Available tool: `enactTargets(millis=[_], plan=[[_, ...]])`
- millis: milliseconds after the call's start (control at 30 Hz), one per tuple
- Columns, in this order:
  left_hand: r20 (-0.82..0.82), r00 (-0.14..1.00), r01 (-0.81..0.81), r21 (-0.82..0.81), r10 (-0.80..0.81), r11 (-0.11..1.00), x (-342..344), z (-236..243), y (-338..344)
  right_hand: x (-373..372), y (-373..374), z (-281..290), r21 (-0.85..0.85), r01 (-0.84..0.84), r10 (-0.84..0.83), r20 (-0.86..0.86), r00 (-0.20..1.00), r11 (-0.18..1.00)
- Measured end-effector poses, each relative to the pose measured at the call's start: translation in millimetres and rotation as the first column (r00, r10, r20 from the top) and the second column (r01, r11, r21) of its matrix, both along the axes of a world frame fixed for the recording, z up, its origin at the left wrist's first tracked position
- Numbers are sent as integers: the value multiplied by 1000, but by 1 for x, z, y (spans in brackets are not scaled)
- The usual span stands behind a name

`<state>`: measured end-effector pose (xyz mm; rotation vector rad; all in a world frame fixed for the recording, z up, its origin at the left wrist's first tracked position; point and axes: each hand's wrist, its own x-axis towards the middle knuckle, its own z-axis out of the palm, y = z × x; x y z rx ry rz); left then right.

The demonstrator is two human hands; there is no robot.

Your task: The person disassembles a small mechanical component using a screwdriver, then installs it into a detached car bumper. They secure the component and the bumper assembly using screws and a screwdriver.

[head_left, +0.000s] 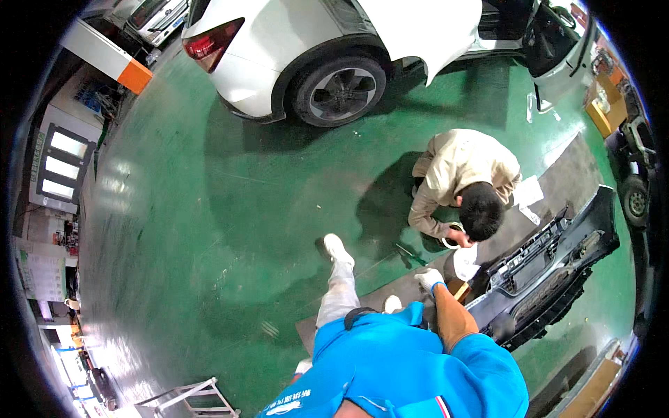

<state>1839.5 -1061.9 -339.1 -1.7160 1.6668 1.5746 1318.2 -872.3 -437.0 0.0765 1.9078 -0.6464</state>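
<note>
My right hand [429, 279], in a white glove, hangs over the grey mat at the end of my bent arm. It is nearest to a small brown cardboard box [457, 290] and a white crumpled bag or sheet [465, 264]. Its fingers are too small to make out. My left hand [304, 366], also in a white glove, shows only in part beside my blue shirt, its fingers hidden. To the right lies a dark car bumper [550, 272]. A crouching person [467, 167] in beige bends over a round, white-rimmed thing [453, 235] held near the mat.
A white car [293, 42] with a rear wheel [341, 90] stands ahead, a door open at right. The grey mat [564, 167] runs diagonally over the green floor. A thin dark tool [411, 255] lies beside it. A white metal frame [195, 397] stands lower left.
</note>
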Motion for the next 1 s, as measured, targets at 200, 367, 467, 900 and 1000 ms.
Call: enactTargets(millis=[200, 367, 467, 900, 1000], plan=[[-164, 789, 563, -193, -592, 803, -64, -64, -208, -36, -89, -77, -169, 11, -39, -158, 987, 986], [-18, 980, 189, -207, -197, 960, -209, -13, -458, -81, -212, 31, -69, -52, 29, -308, 951, 996], [-5, 863, 422, -542, -505, 726, -336, 68, -571, -117, -281, 98, -295, 353, -389, -73, 918, 888], [-573, 462, 157, -698, -677, 699, -841, 266, -620, -354, -508, 237, -236, 101, -254, -937, 240, 967], [-593, 477, 83, -704, -648, 706, -901, 321, -622, -411, -577, 309, -214, 29, -216, -970, 110, 976]])
